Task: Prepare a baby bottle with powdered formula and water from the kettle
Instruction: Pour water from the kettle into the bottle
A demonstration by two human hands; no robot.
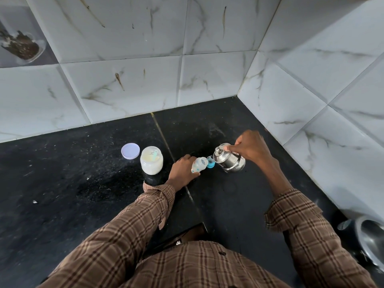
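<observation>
Both arms reach forward in brown checked sleeves, the cuffs pushed back so the forearms show bare. The left hand [182, 168] lies low, palm turned inward, its fingers curled around the baby bottle [200, 164] and its thumb along the near side. The right hand [252, 147] sits higher and just to the right of the left one, knuckles up, wrist bent downward, fingers closed over the handle of the kettle [228, 160]. The right forearm slopes steeply back towards the body; the left runs flatter.
</observation>
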